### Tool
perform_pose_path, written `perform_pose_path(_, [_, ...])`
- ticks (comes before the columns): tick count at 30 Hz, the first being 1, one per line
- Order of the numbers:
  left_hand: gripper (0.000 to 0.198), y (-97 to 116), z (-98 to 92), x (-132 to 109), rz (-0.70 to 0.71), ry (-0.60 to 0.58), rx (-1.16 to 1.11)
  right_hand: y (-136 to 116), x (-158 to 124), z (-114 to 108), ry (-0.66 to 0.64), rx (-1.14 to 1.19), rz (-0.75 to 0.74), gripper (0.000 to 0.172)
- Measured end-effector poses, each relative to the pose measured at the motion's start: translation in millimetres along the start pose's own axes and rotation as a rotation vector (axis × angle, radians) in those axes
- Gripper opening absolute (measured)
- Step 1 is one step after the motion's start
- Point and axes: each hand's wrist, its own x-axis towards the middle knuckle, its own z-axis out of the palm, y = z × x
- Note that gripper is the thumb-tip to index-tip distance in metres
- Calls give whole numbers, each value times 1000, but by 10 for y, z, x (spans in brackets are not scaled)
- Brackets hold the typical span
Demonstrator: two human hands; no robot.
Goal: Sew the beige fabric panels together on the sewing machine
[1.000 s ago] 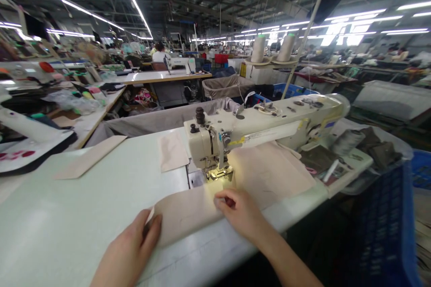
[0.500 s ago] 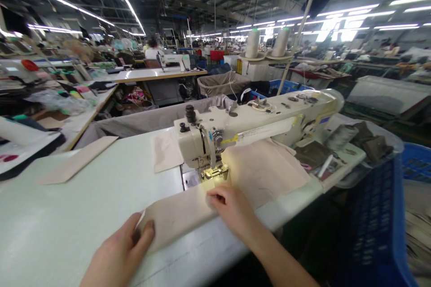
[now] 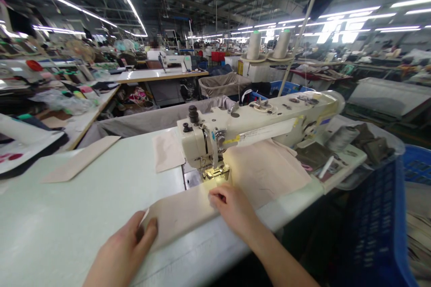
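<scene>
A beige fabric strip (image 3: 178, 217) lies on the white sewing table (image 3: 84, 219) and runs under the presser foot (image 3: 215, 171) of an industrial sewing machine (image 3: 256, 128). My left hand (image 3: 126, 249) pinches the strip's near end, where a small white edge shows. My right hand (image 3: 232, 208) presses the strip with curled fingers, just in front of the lit foot. A larger beige fabric panel (image 3: 266, 170) lies beyond it, under the machine arm. The needle area is partly hidden by the machine head.
Two loose beige pieces (image 3: 164, 151) (image 3: 81, 159) lie on the table left of the machine. A blue plastic crate (image 3: 377, 228) stands at the right, past a bin (image 3: 370, 136) holding thread and dark fabric. Thread cones (image 3: 253, 45) stand behind, among further sewing stations.
The view has shifted slightly. Both hands remain on the strip in nearly the same places, and no clear movement of the fabric shows.
</scene>
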Motion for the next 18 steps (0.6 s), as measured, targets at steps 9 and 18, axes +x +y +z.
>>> perform_pose_path(9, [25,16,10,-10,7,-30,18,-124,-132,-30,80,-470,-334,14])
perform_pose_path(18, [23,-40,43,32,-106,5,17,166,-235,43,172,-350,-548,24])
